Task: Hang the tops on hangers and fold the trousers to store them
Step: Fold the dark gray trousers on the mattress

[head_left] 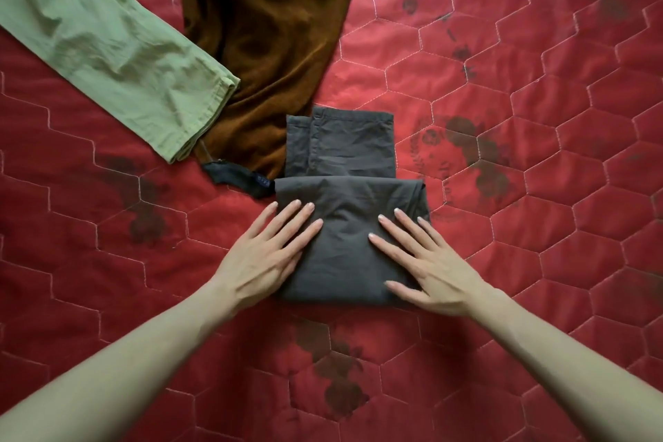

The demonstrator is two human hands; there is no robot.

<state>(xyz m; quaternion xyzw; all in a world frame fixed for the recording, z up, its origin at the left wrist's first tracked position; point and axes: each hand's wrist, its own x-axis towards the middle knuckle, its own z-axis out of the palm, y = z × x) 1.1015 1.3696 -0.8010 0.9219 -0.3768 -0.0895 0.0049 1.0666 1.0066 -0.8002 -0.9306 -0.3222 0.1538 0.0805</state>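
View from above, looking down at a person's two bare forearms reaching forward over a red quilted bedspread [538, 90] stitched in a hexagon pattern with faded dark floral prints. In the middle lies a pair of dark grey trousers [344, 226], folded into a compact rectangle; the nearer part is a thick folded layer, and beyond it a flatter section with seamed hems sticks out toward the top of the view. The left hand [265, 258] lies flat on the left side of the folded bundle, fingers straight and spread a little, fingertips on the cloth and the heel of the hand on the bedspread. The right hand [427, 265] lies flat on the right side in the same way, fingers straight and fanned, thumb resting near the bundle's near edge. Neither hand has a grip on anything; both are open and pressing down on the fabric. To the upper left, a light green garment [107, 47] stretches diagonally, its hemmed end lying over the edge of a rumpled brown garment [272, 29] that runs from the top of the view down to just beside the grey trousers. A small dark piece of cloth [240, 178] shows at the brown garment's lower end, touching the trousers' left corner
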